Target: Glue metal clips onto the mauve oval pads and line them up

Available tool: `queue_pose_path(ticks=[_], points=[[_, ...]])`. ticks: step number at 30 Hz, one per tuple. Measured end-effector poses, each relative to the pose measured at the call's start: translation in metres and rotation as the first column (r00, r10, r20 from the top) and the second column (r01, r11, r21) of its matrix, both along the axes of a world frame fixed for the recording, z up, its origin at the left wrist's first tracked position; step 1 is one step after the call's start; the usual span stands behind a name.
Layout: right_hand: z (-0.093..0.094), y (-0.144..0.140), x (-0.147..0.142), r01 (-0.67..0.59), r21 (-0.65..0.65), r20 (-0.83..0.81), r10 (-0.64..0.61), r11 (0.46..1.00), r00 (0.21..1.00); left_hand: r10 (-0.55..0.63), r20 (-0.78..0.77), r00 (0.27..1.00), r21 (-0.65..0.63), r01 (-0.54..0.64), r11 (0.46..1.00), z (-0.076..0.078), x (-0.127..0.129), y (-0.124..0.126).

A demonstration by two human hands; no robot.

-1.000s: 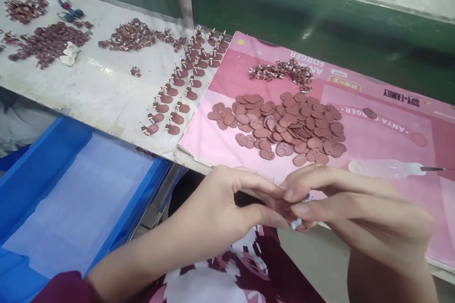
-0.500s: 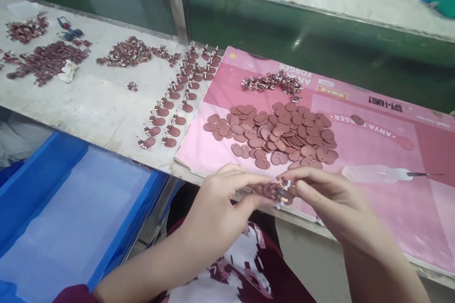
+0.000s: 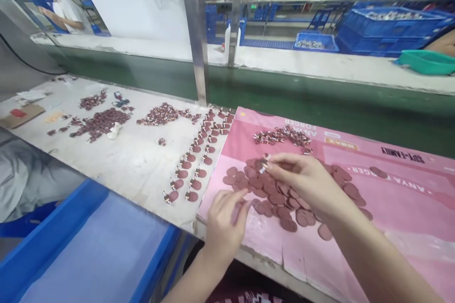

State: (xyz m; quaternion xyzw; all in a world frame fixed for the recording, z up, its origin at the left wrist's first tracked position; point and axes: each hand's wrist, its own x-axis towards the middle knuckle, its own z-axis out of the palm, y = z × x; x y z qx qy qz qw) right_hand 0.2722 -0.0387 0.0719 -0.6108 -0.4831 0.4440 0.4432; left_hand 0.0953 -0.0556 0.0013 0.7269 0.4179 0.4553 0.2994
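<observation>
Since half a second ago the two hands have parted: they were pinched together over one piece at the near edge of the pink card, and now the right hand (image 3: 302, 182) has reached forward while the left hand (image 3: 225, 222) has dropped back.

The right fingertips (image 3: 268, 164) are pinched on a small striped clip piece (image 3: 263, 168), held just above the far-left part of the pile of brown discs (image 3: 280, 194). The left fingers are loosely spread, gripping nothing that I can see, their tips touching or just above the pink card (image 3: 391, 194) at the near-left fringe of the pile.

Beyond the pile, further up the card, lies a small heap of clip pieces (image 3: 282, 136). Left of the pile, off the card on the grey bench (image 3: 135, 165), two rows of finished discs with clips (image 3: 199, 161) run away from the person, with loose mounds of the same (image 3: 103, 122) further left. A blue crate (image 3: 71, 246) sits below the bench edge.

By my judgement the work is partway: a good many discs are fitted and laid out, but the pile is still large.
</observation>
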Motion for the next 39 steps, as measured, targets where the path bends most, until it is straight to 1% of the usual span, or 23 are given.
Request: queue_pose_path(ticks=[1, 2, 4, 7, 10, 12, 14, 17, 19, 22, 27, 29, 31, 32, 34, 35, 36, 37, 38, 39], points=[[-0.001, 0.017, -0.003, 0.005, 0.005, 0.053, -0.005, 1.0, 0.999, -0.003, -0.001, 1.0, 0.052, 0.003, 0.999, -0.006, 0.0, 0.001], [-0.002, 0.034, -0.007, -0.002, -0.021, 0.116, 0.005, 1.0, 0.993, -0.004, 0.003, 1.0, 0.088, 0.004, 0.996, -0.01, 0.001, 0.002], [-0.008, 0.068, -0.014, 0.003, -0.078, 0.214, 0.014, 0.997, 0.977, -0.006, 0.018, 1.0, 0.12, 0.004, 0.993, -0.015, 0.001, 0.001], [-0.026, 0.109, -0.024, 0.006, -0.131, 0.279, 0.031, 0.991, 0.96, -0.023, 0.018, 1.0, 0.113, 0.021, 0.993, -0.017, 0.001, 0.001], [-0.046, 0.133, -0.029, -0.01, -0.206, 0.341, 0.082, 0.978, 0.936, -0.02, 0.023, 1.0, 0.089, 0.018, 0.996, -0.016, 0.0, 0.001], [-0.054, 0.141, -0.03, -0.024, -0.25, 0.384, 0.122, 0.968, 0.915, -0.025, 0.029, 0.999, 0.074, 0.023, 0.997, -0.016, 0.001, 0.002], [-0.058, 0.144, -0.03, -0.034, -0.28, 0.427, 0.156, 0.959, 0.891, -0.05, 0.03, 0.998, 0.063, 0.048, 0.997, -0.017, 0.001, 0.003], [-0.054, 0.146, -0.03, -0.037, -0.299, 0.489, 0.186, 0.954, 0.852, -0.085, 0.032, 0.996, 0.046, 0.084, 0.995, -0.018, 0.0, 0.003], [-0.051, 0.146, -0.031, -0.037, -0.295, 0.527, 0.195, 0.955, 0.827, -0.085, 0.031, 0.996, 0.031, 0.084, 0.996, -0.018, 0.0, 0.003], [-0.047, 0.147, -0.033, -0.029, -0.267, 0.581, 0.184, 0.963, 0.793, -0.063, 0.015, 0.998, 0.029, 0.062, 0.998, -0.018, 0.001, 0.003], [-0.046, 0.147, -0.035, 0.015, -0.175, 0.648, 0.104, 0.984, 0.755, 0.04, -0.026, 0.999, 0.034, -0.039, 0.999, -0.021, 0.003, 0.005], [-0.042, 0.138, -0.033, 0.038, -0.116, 0.66, 0.049, 0.993, 0.75, 0.067, -0.044, 0.997, 0.037, -0.065, 0.997, -0.023, 0.002, 0.006], [-0.035, 0.117, -0.027, 0.056, -0.035, 0.669, -0.018, 0.998, 0.743, 0.092, -0.068, 0.993, 0.038, -0.09, 0.995, -0.025, 0.001, 0.007], [-0.032, 0.102, -0.023, 0.066, 0.01, 0.673, -0.056, 0.998, 0.737, 0.106, -0.082, 0.991, 0.038, -0.103, 0.994, -0.025, 0.0, 0.008], [-0.029, 0.059, -0.01, 0.105, 0.141, 0.681, -0.174, 0.984, 0.711, 0.123, -0.123, 0.985, 0.041, -0.119, 0.992, -0.025, -0.001, 0.012], [-0.029, 0.033, -0.003, 0.153, 0.25, 0.675, -0.286, 0.956, 0.681, 0.125, -0.152, 0.98, 0.047, -0.119, 0.992, -0.024, -0.001, 0.015], [-0.032, 0.005, 0.006, 0.196, 0.503, 0.612, -0.507, 0.842, 0.607, 0.127, -0.187, 0.974, 0.054, -0.119, 0.991, -0.023, 0.0, 0.018], [-0.036, -0.024, 0.014, 0.217, 0.684, 0.511, -0.67, 0.696, 0.538, 0.135, -0.227, 0.964, 0.063, -0.124, 0.99, -0.021, 0.001, 0.022], [-0.042, -0.053, 0.023, 0.218, 0.769, 0.433, -0.74, 0.601, 0.514, 0.147, -0.27, 0.952, 0.072, -0.133, 0.989, -0.019, 0.003, 0.027], [-0.049, -0.081, 0.031, 0.25, 0.775, 0.378, -0.743, 0.581, 0.553, 0.166, -0.315, 0.935, 0.08, -0.148, 0.986, -0.016, 0.005, 0.032]])
